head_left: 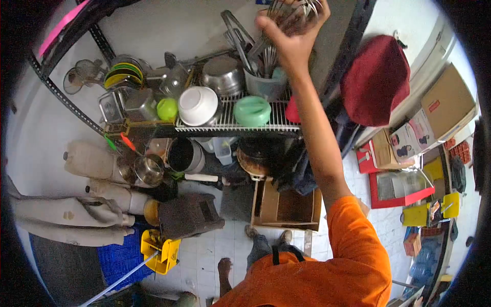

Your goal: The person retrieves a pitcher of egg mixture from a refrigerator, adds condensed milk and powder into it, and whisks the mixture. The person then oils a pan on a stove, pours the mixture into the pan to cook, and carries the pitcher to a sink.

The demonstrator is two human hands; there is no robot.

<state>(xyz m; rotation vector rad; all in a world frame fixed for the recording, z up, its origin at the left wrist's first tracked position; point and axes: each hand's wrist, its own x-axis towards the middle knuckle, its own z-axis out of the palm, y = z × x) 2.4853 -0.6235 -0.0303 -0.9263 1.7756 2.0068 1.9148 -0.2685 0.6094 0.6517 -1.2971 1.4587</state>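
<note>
My right hand (296,28) is raised at the top of the view, its fingers curled around a wire whisk (292,16) with looped metal wires. Just below, a translucent plastic tub (265,84) stands on the wire shelf (230,121), with tongs (238,43) and another whisk (269,61) upright in it. Left of the tub are a steel pot (222,77) and an upturned white bowl (197,106). A green lidded container (252,111) sits in front. Low beside my body hangs my left hand (224,267), away from any object; its fingers are too small to make out.
Lower down are pans (149,170), a cardboard box (286,204) on the floor and a grey container (189,217). A yellow mop bucket (160,251) stands at lower left. A maroon cloth (376,82) hangs right of the shelf; red crates (401,189) lie farther right.
</note>
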